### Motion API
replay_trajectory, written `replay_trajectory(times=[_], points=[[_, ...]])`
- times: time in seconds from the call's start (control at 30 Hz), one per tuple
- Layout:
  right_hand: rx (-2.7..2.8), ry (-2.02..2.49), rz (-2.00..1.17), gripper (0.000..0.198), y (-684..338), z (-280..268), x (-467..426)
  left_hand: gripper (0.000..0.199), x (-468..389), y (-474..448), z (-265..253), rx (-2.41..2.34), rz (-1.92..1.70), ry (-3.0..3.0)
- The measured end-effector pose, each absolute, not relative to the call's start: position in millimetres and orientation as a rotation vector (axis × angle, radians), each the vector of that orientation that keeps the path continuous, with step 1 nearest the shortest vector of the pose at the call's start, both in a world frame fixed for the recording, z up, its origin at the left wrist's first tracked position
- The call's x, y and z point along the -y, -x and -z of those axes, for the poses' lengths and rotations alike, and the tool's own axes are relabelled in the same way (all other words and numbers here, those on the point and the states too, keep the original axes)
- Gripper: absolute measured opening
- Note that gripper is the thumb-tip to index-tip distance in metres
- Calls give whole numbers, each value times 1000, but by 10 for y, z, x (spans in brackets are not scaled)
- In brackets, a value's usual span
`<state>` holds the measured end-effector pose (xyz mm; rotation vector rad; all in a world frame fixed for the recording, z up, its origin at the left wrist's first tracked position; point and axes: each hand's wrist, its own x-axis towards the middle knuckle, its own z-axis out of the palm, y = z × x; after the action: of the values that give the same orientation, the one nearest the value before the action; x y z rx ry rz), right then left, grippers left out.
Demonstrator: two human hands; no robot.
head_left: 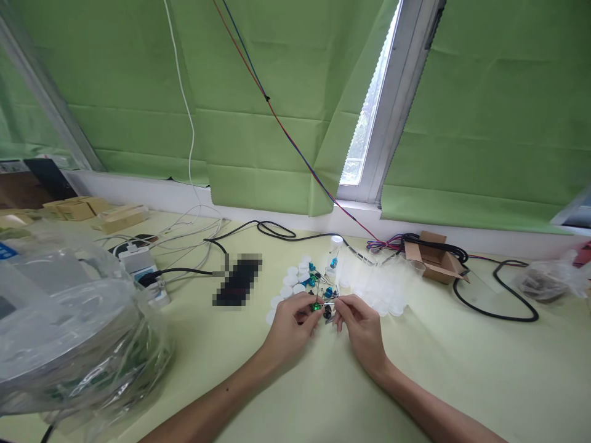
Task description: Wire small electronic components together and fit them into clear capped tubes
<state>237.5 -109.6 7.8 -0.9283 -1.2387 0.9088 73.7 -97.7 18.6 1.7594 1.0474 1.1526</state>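
Note:
At the middle of the table, my left hand is closed in a pinch at a small shiny green piece. My right hand faces it, thumb and forefinger pinched on a thin metal rod that spans the gap between the hands. Whether rod and green piece are joined, I cannot tell. Just beyond my fingers lies a heap of small blue, green and black pieces with thin metal stems. Round white caps lie left of the heap; translucent white containers cluster to its right.
A clear bottle with a white top stands behind the heap. To the left are a plastic-wrapped spool, a power strip and a pixelated dark object. An open cardboard box and black cable lie right.

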Motion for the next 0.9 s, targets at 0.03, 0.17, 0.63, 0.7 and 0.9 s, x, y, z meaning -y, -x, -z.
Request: replay_trajectory(times=[0.03,0.17,0.63,0.7,0.9], points=[[1236,931,-910,21,-2372,-76,1101,23,979,-737,-183,-1044,-1152,-1763],[1222,949,-930,24,-2357,-74,1125,24,983,-732,-184,-1038,-1146,-1766],[1117,986,-1055,31,-2324,-4,1086,21,977,-712,-183,-1080,-1112,-1987],[1116,999,-1072,32,-2325,-4,1088,22,979,-708,-191,-1079,-1113,-2029],[1106,1032,-1110,37,-2335,4,1073,24,980,-698,-204,-1069,-1132,-2153]])
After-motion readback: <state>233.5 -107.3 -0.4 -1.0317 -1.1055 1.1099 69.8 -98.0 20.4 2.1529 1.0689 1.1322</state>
